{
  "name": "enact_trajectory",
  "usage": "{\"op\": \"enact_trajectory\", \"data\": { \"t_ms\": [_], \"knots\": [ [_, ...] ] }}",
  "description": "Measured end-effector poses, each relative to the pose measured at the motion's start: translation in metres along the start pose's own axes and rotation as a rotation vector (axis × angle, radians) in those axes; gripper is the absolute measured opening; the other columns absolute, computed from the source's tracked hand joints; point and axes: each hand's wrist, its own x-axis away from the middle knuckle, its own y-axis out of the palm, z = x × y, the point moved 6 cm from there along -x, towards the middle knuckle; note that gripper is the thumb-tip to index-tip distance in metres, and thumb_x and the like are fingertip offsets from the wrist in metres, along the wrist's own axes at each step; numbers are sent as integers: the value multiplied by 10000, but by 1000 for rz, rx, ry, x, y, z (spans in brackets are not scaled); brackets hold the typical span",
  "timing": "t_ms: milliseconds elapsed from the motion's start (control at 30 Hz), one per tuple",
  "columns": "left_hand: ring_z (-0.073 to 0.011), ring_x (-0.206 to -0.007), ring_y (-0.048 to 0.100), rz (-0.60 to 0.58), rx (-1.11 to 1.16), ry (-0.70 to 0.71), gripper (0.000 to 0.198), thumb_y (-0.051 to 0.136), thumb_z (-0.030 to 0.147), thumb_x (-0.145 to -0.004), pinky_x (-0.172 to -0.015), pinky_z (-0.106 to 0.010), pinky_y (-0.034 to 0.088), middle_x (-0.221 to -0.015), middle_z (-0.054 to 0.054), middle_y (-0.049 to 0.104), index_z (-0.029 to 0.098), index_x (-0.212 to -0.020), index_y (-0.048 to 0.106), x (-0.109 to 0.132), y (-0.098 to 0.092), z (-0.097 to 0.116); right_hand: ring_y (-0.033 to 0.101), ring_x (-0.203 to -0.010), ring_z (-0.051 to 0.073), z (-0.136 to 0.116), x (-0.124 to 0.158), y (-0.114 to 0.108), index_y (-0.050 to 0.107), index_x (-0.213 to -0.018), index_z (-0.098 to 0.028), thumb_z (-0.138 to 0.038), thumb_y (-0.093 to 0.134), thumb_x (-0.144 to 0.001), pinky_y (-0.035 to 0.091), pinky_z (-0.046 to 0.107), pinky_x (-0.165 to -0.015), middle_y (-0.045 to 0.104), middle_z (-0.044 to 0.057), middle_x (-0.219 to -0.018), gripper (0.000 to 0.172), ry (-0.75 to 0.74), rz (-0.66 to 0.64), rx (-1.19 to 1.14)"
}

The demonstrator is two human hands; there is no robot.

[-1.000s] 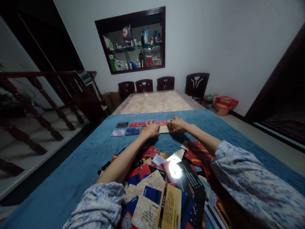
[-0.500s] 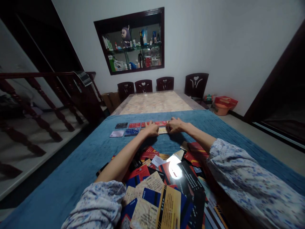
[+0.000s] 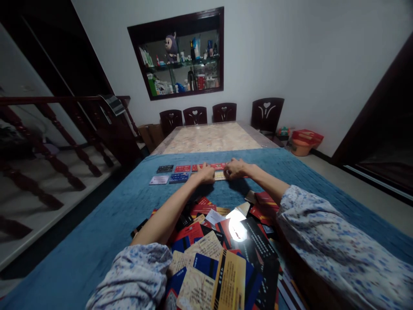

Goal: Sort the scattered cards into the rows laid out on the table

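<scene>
Two rows of bank cards lie on the blue cloth in front of me. My left hand [image 3: 205, 173] rests at the left end of a cream bank card [image 3: 220, 175] in the near row, its fingers bent and one finger reaching over the far row. At that card's right end, my right hand [image 3: 235, 168] curls its fingers down onto the edge. A red card [image 3: 218, 166] lies just beyond, between the hands. Farther left are a black card [image 3: 164, 169], a red card [image 3: 183, 169], a lilac card [image 3: 159, 180] and a blue card [image 3: 179, 178]. The fingertips are partly hidden.
A heap of mixed cards [image 3: 209, 252] lies close to me, beneath my forearms. The blue cloth [image 3: 106, 224] covers the near table; the marbled tabletop [image 3: 213, 137] shows beyond. Dark chairs [image 3: 267, 114] stand at the far side, and a wooden railing [image 3: 54, 101] at left.
My right hand's fingers have drawn in and curled more at the cream card's right end. My left hand has hardly moved. The view has shifted slightly.
</scene>
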Motion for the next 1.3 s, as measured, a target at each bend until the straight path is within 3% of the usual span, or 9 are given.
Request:
{"op": "enact_trajectory", "data": {
  "t_ms": [267, 400, 600, 800, 1067, 1300],
  "knots": [
    [-432, -1342, 361, -15, 17, -19, 400, 598, 162, -705, -1038, -732, 281, -1344, -212, 536, 147, -1099, 660, -8, 5, -1, 516, -1208, 360, -3, -3, -3, 742, -1019, -239, -238, 616, -712, 436, 505, -974, 698, 114, -1166, 332, 22, -64, -22],
    [-408, -1344, 371, -23, 2, -5, 377, 590, 173, -718, -1069, -704, 275, -1333, -210, 545, 148, -1086, 667, -5, 3, 0, 538, -1175, 321, -5, 0, -5, 732, -967, -254, -253, 614, -718, 441, 467, -981, 702, 81, -1140, 276, 42, -52, -8],
    [-385, -1340, 375, -14, -38, 19, 330, 583, 185, -726, -1075, -667, 292, -1299, -180, 564, 166, -1042, 677, 3, -2, 2, 566, -1066, 311, -8, 0, -6, 714, -950, -207, -258, 551, -749, 425, 501, -966, 698, 127, -1087, 263, 52, -19, 69],
    [-384, -1302, 397, 65, -65, 53, 328, 580, 190, -744, -1062, -656, 298, -1253, -202, 579, 150, -1054, 681, 6, -4, 1, 497, -1151, 361, -6, -5, -6, 699, -1064, -209, -299, 575, -718, 418, 509, -916, 666, 162, -1148, 379, -1, -5, 113],
    [-349, -1325, 357, 182, -47, 157, 347, 525, 218, -821, -1071, -608, 278, -1289, -152, 562, 208, -1137, 667, 18, -10, -1, 470, -1142, 357, -9, 4, -19, 702, -1131, -223, -465, 573, -800, 378, 481, -901, 660, 159, -1166, 430, -91, 100, 85],
    [-327, -1318, 345, 260, -39, 193, 362, 548, 190, -834, -1049, -538, 258, -1294, -124, 573, 224, -1179, 654, 46, -28, -9, 481, -1147, 316, -27, 21, -42, 721, -1017, -203, -285, 576, -816, 323, 403, -858, 710, 122, -1111, 261, -135, 216, 67]
  ]
}}
